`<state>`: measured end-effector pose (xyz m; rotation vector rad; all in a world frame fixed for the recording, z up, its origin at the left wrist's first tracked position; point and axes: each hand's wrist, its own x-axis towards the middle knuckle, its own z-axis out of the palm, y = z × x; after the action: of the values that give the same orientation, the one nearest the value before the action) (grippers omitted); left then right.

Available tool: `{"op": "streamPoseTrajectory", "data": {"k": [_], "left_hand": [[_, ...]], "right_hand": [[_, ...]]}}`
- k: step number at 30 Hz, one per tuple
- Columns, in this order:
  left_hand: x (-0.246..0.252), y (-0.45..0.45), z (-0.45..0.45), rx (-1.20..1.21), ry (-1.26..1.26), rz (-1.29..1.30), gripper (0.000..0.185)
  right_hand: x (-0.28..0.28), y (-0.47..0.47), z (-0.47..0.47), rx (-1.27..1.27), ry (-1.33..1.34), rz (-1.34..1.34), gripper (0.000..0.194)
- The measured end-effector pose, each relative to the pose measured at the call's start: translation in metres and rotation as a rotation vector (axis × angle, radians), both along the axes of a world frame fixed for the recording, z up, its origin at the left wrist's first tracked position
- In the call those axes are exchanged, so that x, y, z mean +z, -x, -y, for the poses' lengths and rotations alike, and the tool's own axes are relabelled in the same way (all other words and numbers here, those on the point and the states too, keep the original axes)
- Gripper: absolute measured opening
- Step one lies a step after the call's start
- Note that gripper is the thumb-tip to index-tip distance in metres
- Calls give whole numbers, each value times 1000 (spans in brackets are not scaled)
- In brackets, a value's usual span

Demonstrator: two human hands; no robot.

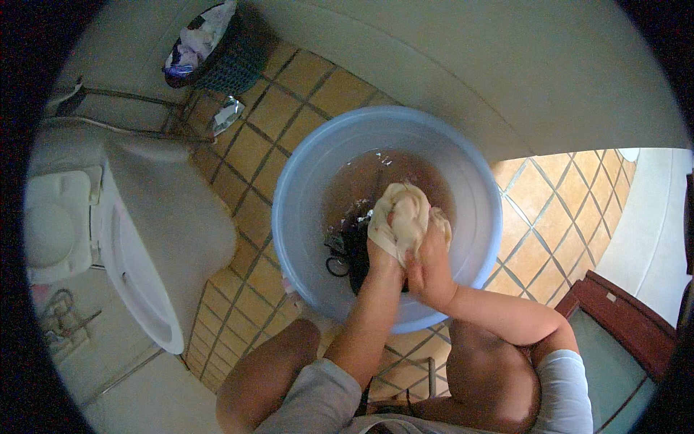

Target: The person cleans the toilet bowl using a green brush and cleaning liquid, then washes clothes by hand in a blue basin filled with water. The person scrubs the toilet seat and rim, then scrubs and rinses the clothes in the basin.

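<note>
Both my hands are over a large blue plastic basin [314, 146] that stands on the tiled floor. Between them is a bunched, wet cream-coloured cloth [404, 209]. My left hand [385, 255] grips it from the left, its fingers mostly hidden in the folds. On the right side, my right hand [432, 260] presses into the same cloth. Murky brownish water [347, 184] with small patches of foam lies in the basin. Beneath my left forearm, a dark cloth item [360, 260] rests in the water, with a thin black loop [337, 266] at its left.
A dark green mesh wastebasket [233, 68] with crumpled contents stands at the upper left, near a shiny wrapper [226, 115] on the floor. To the left are a white washbasin [143, 282] and a toilet [57, 222]. A wooden door frame [623, 320] is at the right.
</note>
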<state>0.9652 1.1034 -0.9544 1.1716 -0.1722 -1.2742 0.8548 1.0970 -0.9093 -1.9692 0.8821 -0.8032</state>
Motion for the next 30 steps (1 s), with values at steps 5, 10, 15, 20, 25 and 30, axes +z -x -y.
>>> {"op": "streamPoseTrajectory", "data": {"k": [5, 10, 15, 20, 25, 30], "left_hand": [[2, 22, -9, 268, 233, -545, 55], [-10, 61, -31, 185, 105, -138, 66], [-27, 12, -19, 81, 107, -288, 64], [15, 21, -7, 233, 276, -637, 61], [19, 38, -12, 192, -9, -548, 63], [8, 24, -11, 153, 226, -682, 73]], "right_hand": [[11, 4, 34, 225, 128, -210, 68], [-4, -31, 54, -218, -729, -85, 41], [15, -15, 14, -114, -340, -194, 42], [39, -17, 18, 65, 17, -467, 55], [6, -37, 59, -157, -105, -422, 47], [17, -19, 14, 133, 45, -242, 45]]}}
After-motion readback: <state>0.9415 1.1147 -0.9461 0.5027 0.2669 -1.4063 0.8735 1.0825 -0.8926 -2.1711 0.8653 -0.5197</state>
